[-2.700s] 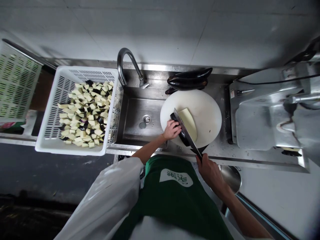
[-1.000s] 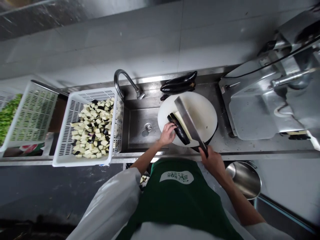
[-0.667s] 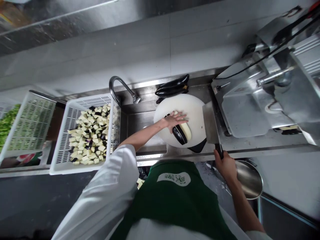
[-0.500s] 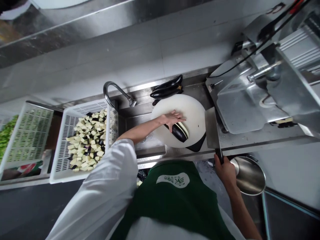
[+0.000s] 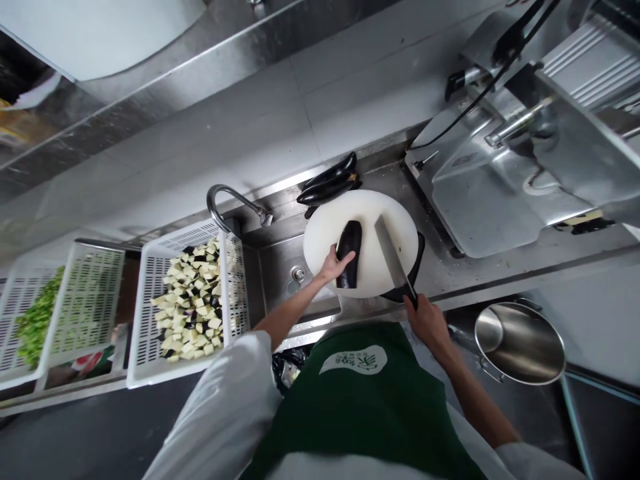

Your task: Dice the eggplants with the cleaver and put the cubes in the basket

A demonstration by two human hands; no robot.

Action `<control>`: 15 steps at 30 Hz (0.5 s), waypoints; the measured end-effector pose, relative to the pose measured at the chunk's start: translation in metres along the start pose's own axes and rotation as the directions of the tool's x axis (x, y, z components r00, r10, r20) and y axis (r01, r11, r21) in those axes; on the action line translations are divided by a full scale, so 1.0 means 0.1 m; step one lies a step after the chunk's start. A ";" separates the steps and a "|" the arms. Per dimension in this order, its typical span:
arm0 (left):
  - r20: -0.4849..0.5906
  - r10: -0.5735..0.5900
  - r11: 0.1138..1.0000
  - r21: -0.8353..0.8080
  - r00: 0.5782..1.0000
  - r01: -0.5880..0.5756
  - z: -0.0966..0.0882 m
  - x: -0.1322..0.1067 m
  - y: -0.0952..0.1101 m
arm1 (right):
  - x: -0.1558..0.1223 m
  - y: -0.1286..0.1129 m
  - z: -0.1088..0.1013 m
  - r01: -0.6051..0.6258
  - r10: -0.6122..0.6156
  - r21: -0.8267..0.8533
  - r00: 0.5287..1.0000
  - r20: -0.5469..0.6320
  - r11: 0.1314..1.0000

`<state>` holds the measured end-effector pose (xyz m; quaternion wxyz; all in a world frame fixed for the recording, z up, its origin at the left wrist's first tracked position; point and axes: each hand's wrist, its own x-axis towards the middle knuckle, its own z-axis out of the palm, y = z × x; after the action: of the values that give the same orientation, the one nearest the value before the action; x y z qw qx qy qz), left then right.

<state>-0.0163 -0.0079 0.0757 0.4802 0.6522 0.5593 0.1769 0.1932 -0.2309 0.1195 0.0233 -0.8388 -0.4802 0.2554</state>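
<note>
On a round white cutting board [image 5: 320, 233] lies an eggplant [image 5: 352, 240], dark skin upward, with a thin pale strip at its left edge. My left hand [image 5: 337, 265] grips it from the left, thumb over the skin; the other fingers are partly hidden. My right hand [image 5: 425, 321] is closed round the dark handle of a cleaver [image 5: 392, 255]. The blade extends over the board, to the right of the eggplant and apart from it. Several whole eggplants [image 5: 327, 187] lie behind the board. A dark shape [image 5: 419, 263] shows past the board's right edge.
Left of the sink [image 5: 275, 250] stands a white basket [image 5: 137, 333] of diced eggplant [image 5: 193, 300], below a curved faucet [image 5: 233, 193]. Further left is a basket [image 5: 55, 320] with chopped greens [image 5: 40, 320]. A metal slicer [image 5: 493, 200] stands right; a steel pot [image 5: 520, 343] sits below the counter.
The eggplant now lies more upright across the board, dark skin up. My left hand has gone from spread on top to gripping its side. The cleaver has moved left over the board.
</note>
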 end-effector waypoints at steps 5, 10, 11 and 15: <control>-0.207 -0.216 0.946 -0.287 0.954 0.152 0.61 -0.10 0.03 | 0.11 -0.42 0.10 0.120 -0.114 -0.075 0.990 0.083 0.990; -0.320 -0.115 0.990 -0.115 0.940 0.082 0.74 -0.06 -0.14 | 0.10 -0.46 0.10 0.194 -0.181 -0.081 0.973 0.146 0.978; -0.357 -0.062 0.998 -0.040 0.932 0.051 0.73 -0.06 -0.18 | 0.11 -0.45 0.09 0.195 -0.180 -0.081 0.971 0.159 0.978; -0.491 0.187 0.973 0.209 0.851 -0.094 0.64 -0.12 -0.26 | 0.17 -0.48 0.00 0.180 -0.167 -0.078 0.974 0.155 0.981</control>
<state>0.0145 -0.0478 0.0275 0.2417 0.6618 0.6300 0.3265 0.1618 -0.1914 0.1259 -0.0287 -0.7726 -0.5633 0.2914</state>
